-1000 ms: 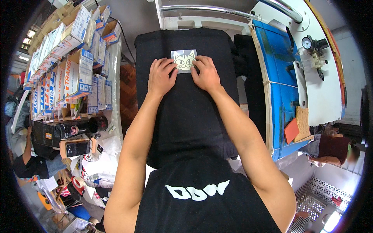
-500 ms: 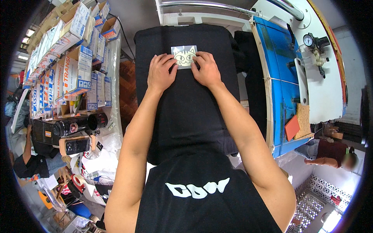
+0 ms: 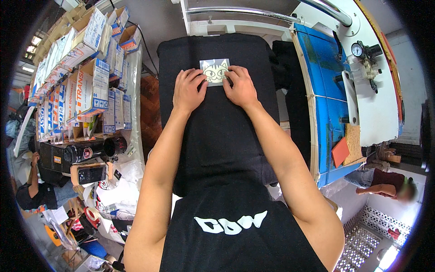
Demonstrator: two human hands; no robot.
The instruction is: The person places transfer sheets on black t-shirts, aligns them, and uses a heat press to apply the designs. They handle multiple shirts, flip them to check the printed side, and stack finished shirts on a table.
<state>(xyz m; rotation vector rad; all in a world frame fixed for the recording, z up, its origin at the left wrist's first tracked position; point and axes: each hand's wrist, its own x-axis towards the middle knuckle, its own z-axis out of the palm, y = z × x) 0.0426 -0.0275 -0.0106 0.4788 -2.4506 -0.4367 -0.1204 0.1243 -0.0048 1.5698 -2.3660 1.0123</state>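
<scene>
A pale cat-face design on a small clear sheet (image 3: 215,72) lies near the top of a black shirt (image 3: 221,136) spread over a platen. My left hand (image 3: 190,89) grips the sheet's left edge with bent fingertips and thumb close together. My right hand (image 3: 239,87) holds the right edge in a similar way. Both palms are down over the black fabric, and the fingertips partly cover the sheet's sides.
Stacked cardboard boxes (image 3: 93,88), a phone (image 3: 90,173) and black cylinders (image 3: 79,154) are at left. A blue padded press part (image 3: 324,81) with gauge (image 3: 358,50) stands right, under a metal bar (image 3: 240,12). Co-workers are at far left (image 3: 36,195) and far right (image 3: 385,183).
My hands keep their hold on the sheet. The view shifted slightly, then back. The co-workers at both sides have shifted a little.
</scene>
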